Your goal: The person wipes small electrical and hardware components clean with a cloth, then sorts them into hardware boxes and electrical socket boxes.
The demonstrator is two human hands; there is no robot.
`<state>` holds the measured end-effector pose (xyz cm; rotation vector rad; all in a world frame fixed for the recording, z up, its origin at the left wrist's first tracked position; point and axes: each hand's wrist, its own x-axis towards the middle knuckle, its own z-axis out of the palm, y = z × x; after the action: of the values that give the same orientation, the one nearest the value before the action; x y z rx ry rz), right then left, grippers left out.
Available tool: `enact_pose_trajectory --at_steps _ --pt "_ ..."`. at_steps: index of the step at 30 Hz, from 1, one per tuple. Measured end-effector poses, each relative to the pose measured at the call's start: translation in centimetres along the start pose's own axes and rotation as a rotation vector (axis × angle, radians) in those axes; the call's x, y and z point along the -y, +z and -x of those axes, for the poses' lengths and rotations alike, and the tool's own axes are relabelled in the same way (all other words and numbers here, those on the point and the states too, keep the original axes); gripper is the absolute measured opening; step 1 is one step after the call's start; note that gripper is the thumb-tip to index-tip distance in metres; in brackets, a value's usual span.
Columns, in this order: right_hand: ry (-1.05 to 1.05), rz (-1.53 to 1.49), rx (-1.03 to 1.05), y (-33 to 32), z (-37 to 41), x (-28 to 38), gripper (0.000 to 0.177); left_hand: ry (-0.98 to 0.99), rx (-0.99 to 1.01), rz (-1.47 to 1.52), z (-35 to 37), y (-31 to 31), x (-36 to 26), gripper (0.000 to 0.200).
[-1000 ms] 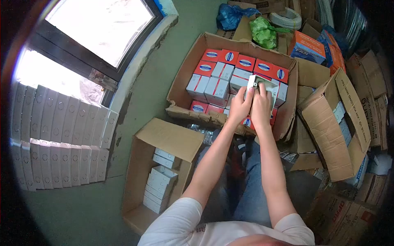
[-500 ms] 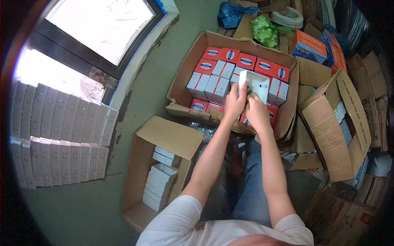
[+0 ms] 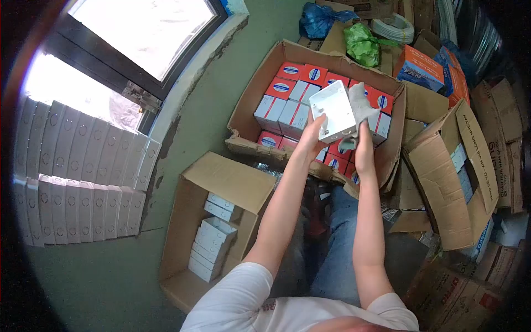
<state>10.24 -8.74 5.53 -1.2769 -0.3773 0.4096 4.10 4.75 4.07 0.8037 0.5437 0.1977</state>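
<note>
My left hand grips a white plastic electrical back box by its near left side, thumb over the wall. The box is tilted, its hollow inside facing up toward me. In my right hand is a grey cloth, pressed along the right side of the box; its fingers are partly hidden behind the cloth. Both hands are above an open carton filled with red-and-white small boxes.
Rows of white back boxes stand by the window at left. An open carton below holds several more back boxes. To the right are a tilted carton, orange-and-blue fan boxes, a green bag and coiled white tubing.
The back box has turned so more of its inside shows. My right hand has shifted right and lower, and the grey cloth now shows against the box's right side.
</note>
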Motion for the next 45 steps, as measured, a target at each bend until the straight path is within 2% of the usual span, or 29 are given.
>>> enact_pose_trajectory --at_steps 1,3,5,7,11,12,15,16,19,20,22,25,27,28,29,30,33,36,39,40,43,45 --pt "0.075 -0.125 0.037 0.1 0.0 0.2 0.060 0.003 0.029 -0.061 0.3 -0.1 -0.1 0.054" --pt "0.046 0.244 0.085 -0.9 -0.4 0.8 0.070 0.013 0.092 -0.185 0.6 -0.2 -0.4 0.058" --pt "0.023 0.182 0.046 -1.6 -0.9 0.6 0.066 0.043 0.141 -0.319 0.4 -0.3 -0.4 0.063" --pt "0.129 0.084 0.122 -2.0 -1.0 0.1 0.066 0.002 0.134 -0.370 1.1 0.2 -1.0 0.062" --pt "0.171 0.123 0.154 -0.9 0.2 -1.6 0.074 0.193 -0.087 -0.060 -0.4 -0.8 -0.1 0.058" --pt "0.170 0.090 0.141 -0.6 0.3 -1.6 0.073 0.234 -0.075 -0.055 -0.5 -1.1 -0.6 0.057" --pt "0.167 -0.012 0.111 0.5 0.4 -1.3 0.072 0.170 -0.012 -0.124 0.2 -1.1 -0.9 0.057" --pt "0.165 -0.047 0.099 0.7 0.4 -1.3 0.072 0.032 0.018 -0.195 0.3 -0.7 -1.2 0.058" --pt "0.037 -0.148 -0.021 0.1 -0.2 0.3 0.070 0.036 0.104 -0.221 0.4 0.1 0.0 0.053" --pt "0.096 -0.223 -0.045 -0.3 0.0 -0.3 0.067 0.047 0.076 -0.197 0.1 0.1 0.2 0.052" --pt "0.128 -0.147 0.040 0.1 0.6 -0.3 0.063 0.064 0.015 -0.146 -0.3 -0.1 0.5 0.051" --pt "0.060 0.087 0.091 1.6 1.2 -0.2 0.056 0.254 -0.127 -0.302 -0.9 -0.9 0.5 0.049" --pt "0.040 0.161 0.104 2.5 1.5 -0.1 0.051 0.479 -0.253 -0.511 -2.7 -2.0 2.1 0.045" --pt "-0.066 0.220 0.054 2.7 1.0 -0.9 0.041 0.566 -0.326 -0.572 -3.5 -2.1 2.8 0.046" --pt "-0.090 0.258 0.022 2.6 0.8 -1.5 0.040 0.653 -0.397 -0.633 -4.2 -2.4 3.4 0.047" --pt "-0.117 0.297 -0.011 2.7 0.7 -1.5 0.039 0.671 -0.380 -0.656 -3.8 -1.9 2.9 0.052" --pt "-0.235 0.506 -0.082 2.8 0.5 -1.6 0.037 0.538 -0.254 -0.465 -3.3 -1.2 2.2 0.054" --pt "-0.354 0.795 -0.106 3.2 0.9 -1.5 0.036 0.262 -0.086 -0.262 -1.1 0.1 0.3 0.052" --pt "-0.256 0.926 -0.052 4.2 1.6 -1.0 0.036 0.187 0.017 0.005 -0.2 0.5 0.0 0.050" --pt "-0.179 0.922 0.034 4.3 1.7 -0.5 0.039 0.207 0.000 0.058 -0.1 0.6 -0.1 0.051" --pt "-0.390 0.839 0.164 4.4 1.8 -1.8 0.043 0.243 0.024 0.121 -0.3 0.3 -0.7 0.051" --pt "-0.494 0.932 0.251 3.9 1.3 -2.6 0.045 0.265 -0.017 0.048 -0.2 0.2 -0.5 0.056"
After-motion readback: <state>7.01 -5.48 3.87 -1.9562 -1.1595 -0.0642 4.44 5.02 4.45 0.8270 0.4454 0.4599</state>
